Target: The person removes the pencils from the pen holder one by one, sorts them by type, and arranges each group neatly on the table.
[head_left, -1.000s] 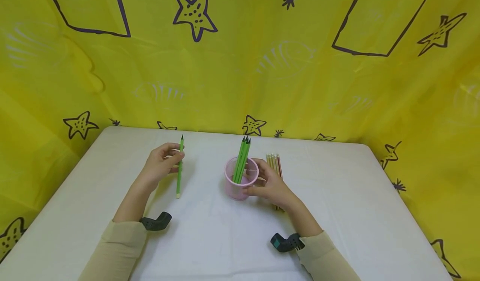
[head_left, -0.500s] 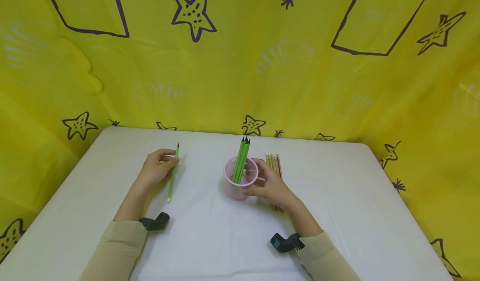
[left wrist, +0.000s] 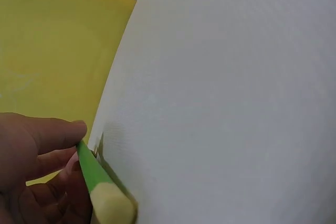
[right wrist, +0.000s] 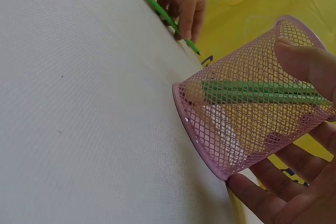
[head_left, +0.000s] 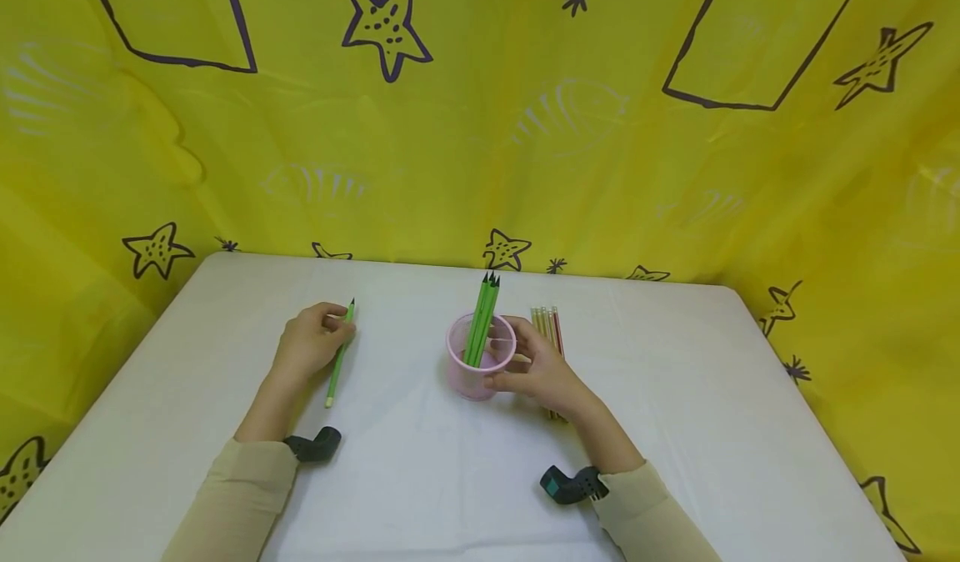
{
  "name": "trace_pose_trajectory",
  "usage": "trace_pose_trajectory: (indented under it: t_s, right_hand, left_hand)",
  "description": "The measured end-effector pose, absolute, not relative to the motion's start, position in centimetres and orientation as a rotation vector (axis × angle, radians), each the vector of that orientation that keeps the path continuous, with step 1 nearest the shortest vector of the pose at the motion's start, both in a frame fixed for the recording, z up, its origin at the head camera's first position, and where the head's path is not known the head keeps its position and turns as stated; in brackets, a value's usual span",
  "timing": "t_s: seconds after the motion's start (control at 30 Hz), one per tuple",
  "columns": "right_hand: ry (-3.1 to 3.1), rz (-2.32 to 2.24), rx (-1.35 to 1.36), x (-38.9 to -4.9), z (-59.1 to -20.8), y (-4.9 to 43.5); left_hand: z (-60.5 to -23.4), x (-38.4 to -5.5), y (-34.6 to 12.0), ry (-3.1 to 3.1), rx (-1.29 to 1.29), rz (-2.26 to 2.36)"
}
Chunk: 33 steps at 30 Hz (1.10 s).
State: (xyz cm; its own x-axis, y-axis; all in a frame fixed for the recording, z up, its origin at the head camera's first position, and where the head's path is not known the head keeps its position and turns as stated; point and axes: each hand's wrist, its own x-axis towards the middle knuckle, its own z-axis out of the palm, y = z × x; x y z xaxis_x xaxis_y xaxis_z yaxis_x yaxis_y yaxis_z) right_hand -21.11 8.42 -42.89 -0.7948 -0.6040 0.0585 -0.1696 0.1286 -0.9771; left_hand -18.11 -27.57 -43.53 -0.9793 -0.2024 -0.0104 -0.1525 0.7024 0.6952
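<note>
My left hand (head_left: 311, 341) pinches a green pencil (head_left: 337, 370) low over the left side of the table, its dark tip pointing away. In the left wrist view the pencil's pale eraser end (left wrist: 113, 203) faces the camera, with a shadow close beside it. My right hand (head_left: 546, 374) grips a pink mesh pencil cup (head_left: 471, 385) at its right side, thumb and fingers round the wall. Several green pencils (head_left: 482, 328) lean inside the cup, tips up. The right wrist view shows the cup (right wrist: 236, 124) standing on its base, the pencils visible through the mesh.
Several yellowish pencils and a red one (head_left: 557, 328) lie side by side just right of the cup, partly hidden behind my right hand. A white cloth covers the table (head_left: 420, 495). Behind it hangs a yellow curtain (head_left: 450, 145) with drawn stars.
My left hand has moved left and a little nearer to me, lowering the green pencil toward the tabletop and tilting it. My right hand and the cup have stayed in place.
</note>
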Motion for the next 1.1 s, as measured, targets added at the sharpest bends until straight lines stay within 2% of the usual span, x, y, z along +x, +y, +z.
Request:
trace_pose_trajectory:
  t_s: [0.63, 0.9, 1.1]
  right_hand:
    - [2.061, -1.705, -0.755, -21.1, -42.7, 8.4]
    - [2.065, -1.703, -0.752, -21.0, -42.8, 8.4]
    - [2.069, -1.702, -0.743, -21.1, -42.8, 8.5]
  left_hand:
    - [-42.9, -17.9, -27.5, -2.843, 0.258, -1.127]
    - [-41.0, -17.7, -25.9, -2.674, 0.058, -1.148]
    - [-39.1, -17.4, -24.4, -2.561, -0.073, -1.336]
